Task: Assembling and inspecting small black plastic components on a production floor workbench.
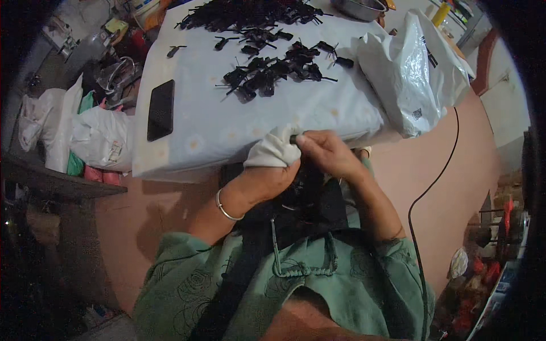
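Note:
My left hand, with a bangle at the wrist, is closed round a bunched white cloth at the table's near edge. The cloth hides most of its fingers. From the cloth's right side sticks a small black piece, pinched between the thumb and fingers of my right hand. What part of the piece lies inside the cloth is hidden. Farther up the table lies a loose group of small black parts with thin stems. Behind it is a larger heap of similar black parts.
A black phone rests on the table's left side. A white plastic bag stands at the right edge, and a metal bowl sits at the back. White bags fill a shelf on the left. A black cable hangs down on the right.

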Demonstrator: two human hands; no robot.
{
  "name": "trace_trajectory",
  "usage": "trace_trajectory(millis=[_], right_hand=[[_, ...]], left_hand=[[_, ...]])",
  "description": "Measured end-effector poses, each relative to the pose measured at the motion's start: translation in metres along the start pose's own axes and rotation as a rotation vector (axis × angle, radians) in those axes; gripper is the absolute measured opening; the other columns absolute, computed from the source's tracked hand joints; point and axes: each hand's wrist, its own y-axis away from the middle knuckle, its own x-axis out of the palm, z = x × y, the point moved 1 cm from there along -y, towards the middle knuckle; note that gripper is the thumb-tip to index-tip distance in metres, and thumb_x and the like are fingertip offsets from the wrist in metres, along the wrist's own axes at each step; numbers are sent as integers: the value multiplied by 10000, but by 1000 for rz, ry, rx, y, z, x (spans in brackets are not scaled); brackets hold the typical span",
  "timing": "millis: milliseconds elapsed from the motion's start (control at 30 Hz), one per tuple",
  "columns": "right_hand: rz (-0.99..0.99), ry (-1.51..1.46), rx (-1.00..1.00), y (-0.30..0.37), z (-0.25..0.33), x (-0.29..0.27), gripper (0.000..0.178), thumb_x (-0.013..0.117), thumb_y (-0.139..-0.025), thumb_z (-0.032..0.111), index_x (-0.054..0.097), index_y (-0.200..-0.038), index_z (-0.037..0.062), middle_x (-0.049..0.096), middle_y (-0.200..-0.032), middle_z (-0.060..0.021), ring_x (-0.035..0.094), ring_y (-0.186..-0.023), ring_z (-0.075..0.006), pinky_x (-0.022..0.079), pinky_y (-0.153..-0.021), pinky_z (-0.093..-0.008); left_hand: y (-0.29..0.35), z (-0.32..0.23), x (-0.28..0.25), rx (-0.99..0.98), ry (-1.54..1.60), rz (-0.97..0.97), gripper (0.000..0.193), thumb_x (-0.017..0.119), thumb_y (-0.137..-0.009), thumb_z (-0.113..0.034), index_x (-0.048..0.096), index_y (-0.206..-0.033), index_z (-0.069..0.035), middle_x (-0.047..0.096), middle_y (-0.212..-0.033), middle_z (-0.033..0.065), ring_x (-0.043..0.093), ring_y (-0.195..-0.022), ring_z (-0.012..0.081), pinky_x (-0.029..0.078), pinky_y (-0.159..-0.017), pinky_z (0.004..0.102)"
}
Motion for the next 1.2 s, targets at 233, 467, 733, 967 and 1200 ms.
trace_trajectory(millis=[233,467,733,967,1200], right_hand=[[-534,958,54,-62,-17,-84,205,543,-799,203,573,-920,40,592,-749,-194,577,-691,-334,454,-617,-398],[-362,930,-206,-43,-39,-64,160,526,-760,151,553,-905,88,573,-774,-137,562,-682,-347,452,-583,-420],[-146,922,-551,10,18,-13,131,571,-695,30,546,-821,58,492,-648,-108,527,-558,-293,432,-487,-362],[-397,343,-196,6,10,2,196,618,-795,144,532,-667,22,455,-548,-5,381,-500,-69,339,-457,-250],[-228,110,-81,6,19,4,271,559,-847,201,496,-674,3,378,-576,53,352,-562,-56,329,-489,-236]], left_hand=[[-11,16,1,116,4,-88,139,593,-727,-79,587,-849,-13,581,-888,176,554,-789,333,452,-716,364],[-18,24,5,-38,40,-206,196,590,-749,-91,581,-907,24,576,-833,181,562,-758,321,453,-702,350],[-18,23,13,-194,70,-120,249,584,-765,-119,544,-973,11,574,-788,167,567,-708,319,456,-638,355],[-13,-2,-7,-691,698,165,197,559,-754,-62,541,-939,4,570,-747,91,560,-673,160,457,-605,291],[-5,-2,-2,-274,475,-73,206,550,-745,-45,556,-945,6,570,-732,71,539,-655,142,453,-599,261]])
